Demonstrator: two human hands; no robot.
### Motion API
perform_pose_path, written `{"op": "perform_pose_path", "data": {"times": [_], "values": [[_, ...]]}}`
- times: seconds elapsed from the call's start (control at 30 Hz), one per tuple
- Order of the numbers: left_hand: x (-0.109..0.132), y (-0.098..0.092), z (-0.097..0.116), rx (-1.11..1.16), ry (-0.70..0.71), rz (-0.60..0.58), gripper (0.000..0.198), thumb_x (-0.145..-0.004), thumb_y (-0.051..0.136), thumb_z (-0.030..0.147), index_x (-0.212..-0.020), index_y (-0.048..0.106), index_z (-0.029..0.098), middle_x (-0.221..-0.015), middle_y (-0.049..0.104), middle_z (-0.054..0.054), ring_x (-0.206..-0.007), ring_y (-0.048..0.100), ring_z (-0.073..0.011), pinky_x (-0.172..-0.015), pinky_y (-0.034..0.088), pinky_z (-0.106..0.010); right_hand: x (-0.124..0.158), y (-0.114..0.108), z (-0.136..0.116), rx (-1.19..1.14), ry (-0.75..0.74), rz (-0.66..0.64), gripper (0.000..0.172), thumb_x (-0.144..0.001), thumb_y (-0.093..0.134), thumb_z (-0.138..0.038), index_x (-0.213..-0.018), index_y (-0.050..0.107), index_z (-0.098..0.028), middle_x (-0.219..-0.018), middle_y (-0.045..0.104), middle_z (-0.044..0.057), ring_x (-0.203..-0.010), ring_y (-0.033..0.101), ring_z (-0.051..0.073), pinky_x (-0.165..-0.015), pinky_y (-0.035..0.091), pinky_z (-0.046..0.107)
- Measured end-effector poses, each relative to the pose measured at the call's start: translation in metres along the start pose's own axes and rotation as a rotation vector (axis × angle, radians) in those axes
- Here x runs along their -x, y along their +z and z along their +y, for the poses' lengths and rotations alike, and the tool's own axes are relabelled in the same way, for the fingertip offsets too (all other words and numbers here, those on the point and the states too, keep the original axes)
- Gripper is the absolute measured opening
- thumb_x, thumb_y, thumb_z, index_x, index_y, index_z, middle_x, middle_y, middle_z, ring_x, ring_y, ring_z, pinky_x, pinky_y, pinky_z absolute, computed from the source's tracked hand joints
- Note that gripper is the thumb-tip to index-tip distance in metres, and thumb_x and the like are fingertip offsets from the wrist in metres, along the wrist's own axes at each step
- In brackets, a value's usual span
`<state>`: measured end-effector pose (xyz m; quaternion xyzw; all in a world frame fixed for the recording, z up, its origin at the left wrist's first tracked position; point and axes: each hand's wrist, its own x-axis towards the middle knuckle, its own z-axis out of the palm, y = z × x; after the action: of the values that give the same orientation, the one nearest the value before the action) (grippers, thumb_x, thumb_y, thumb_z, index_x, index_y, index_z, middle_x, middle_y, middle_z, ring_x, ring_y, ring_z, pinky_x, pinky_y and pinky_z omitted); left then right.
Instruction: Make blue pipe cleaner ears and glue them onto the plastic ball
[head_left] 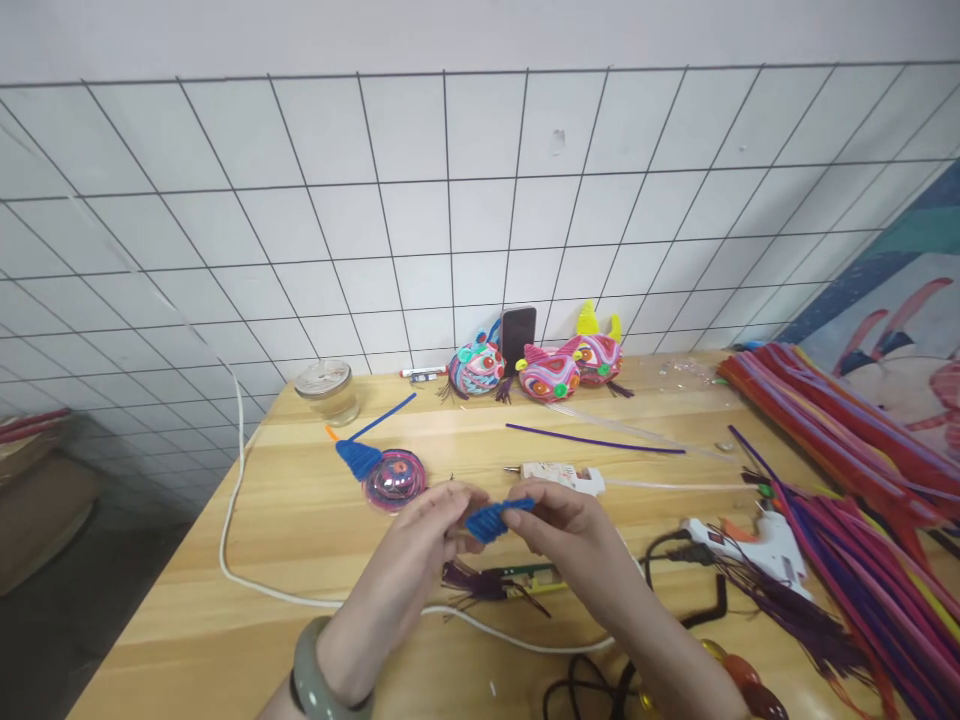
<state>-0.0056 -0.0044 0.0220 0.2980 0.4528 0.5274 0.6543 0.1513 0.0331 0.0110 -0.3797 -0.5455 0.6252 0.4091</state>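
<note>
Blue pipe-cleaner coil (491, 520): head view, held just above the surface (300, 540), near centre. It is pinched at its left end by the left hand (409, 560) and at its right end by the right hand (577, 535). Both hands are closed on it with thumb and fingertips. Farther off to the left, a blue cone (358, 458) touches a pink disc (395, 480). Glue gun (757, 540) lies to the right, with loose pipe cleaners (840, 430) beyond. Judgement: shaping goes best with the pinches close together, turns laid tight side by side, short twists, and the coil clear of the gun's nozzle.
</note>
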Motion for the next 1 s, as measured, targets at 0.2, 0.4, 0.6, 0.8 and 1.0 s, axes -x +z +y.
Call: {"op": "perform_pose_path", "data": {"times": [0.2, 0.4, 0.6, 0.8, 1.0], "values": [[-0.0082, -0.0049, -0.0063, -0.224, 0.051, -0.021, 0.022, -0.062, 0.075, 0.025, -0.083, 0.071, 0.016, -0.070, 0.070, -0.003, -0.062, 0.059, -0.0136, -0.059, 0.045, -0.024, -0.0030, -0.0010, 0.0030, 0.016, 0.092, -0.004, 0.024, -0.071, 0.067, -0.038, -0.077, 0.067, -0.015, -0.052, 0.052, -0.004, -0.048, 0.044, 0.009, -0.048, 0.036, 0.022], [-0.0078, -0.0024, -0.0071, -0.236, 0.041, 0.048, 0.018, -0.063, 0.073, 0.023, -0.080, 0.072, 0.017, -0.065, 0.071, -0.002, -0.055, 0.059, -0.0124, -0.054, 0.046, -0.023, -0.0026, -0.0026, 0.0039, -0.027, 0.102, -0.030, 0.027, -0.074, 0.063, -0.042, -0.075, 0.063, -0.015, -0.053, 0.053, -0.004, -0.049, 0.048, 0.009, -0.049, 0.040, 0.022], [-0.0062, -0.0005, -0.0041, -0.234, 0.020, 0.060, 0.017, -0.057, 0.075, 0.022, -0.072, 0.071, 0.014, -0.061, 0.069, -0.002, -0.051, 0.057, -0.0125, -0.050, 0.045, -0.024, -0.0023, -0.0005, 0.0019, 0.098, 0.088, -0.041, 0.029, -0.076, 0.061, -0.043, -0.069, 0.061, -0.015, -0.050, 0.050, -0.004, -0.048, 0.044, 0.009, -0.048, 0.038, 0.021], [-0.0068, -0.0019, -0.0070, -0.294, 0.016, 0.025, 0.018, -0.061, 0.073, 0.023, -0.074, 0.071, 0.012, -0.061, 0.070, -0.004, -0.051, 0.058, -0.0131, -0.053, 0.045, -0.025, -0.0018, 0.0001, 0.0043, 0.149, 0.081, -0.053, 0.027, -0.076, 0.061, -0.042, -0.072, 0.061, -0.015, -0.056, 0.050, -0.004, -0.049, 0.043, 0.009, -0.047, 0.034, 0.020], [-0.0073, -0.0027, -0.0055, -0.273, 0.002, 0.036, 0.021, -0.061, 0.074, 0.026, -0.078, 0.070, 0.014, -0.061, 0.069, -0.003, -0.049, 0.057, -0.0119, -0.048, 0.045, -0.023, -0.0023, -0.0008, 0.0024, 0.117, 0.080, -0.046, 0.030, -0.078, 0.058, -0.045, -0.075, 0.062, -0.016, -0.052, 0.049, -0.004, -0.048, 0.045, 0.009, -0.047, 0.037, 0.021]]}}
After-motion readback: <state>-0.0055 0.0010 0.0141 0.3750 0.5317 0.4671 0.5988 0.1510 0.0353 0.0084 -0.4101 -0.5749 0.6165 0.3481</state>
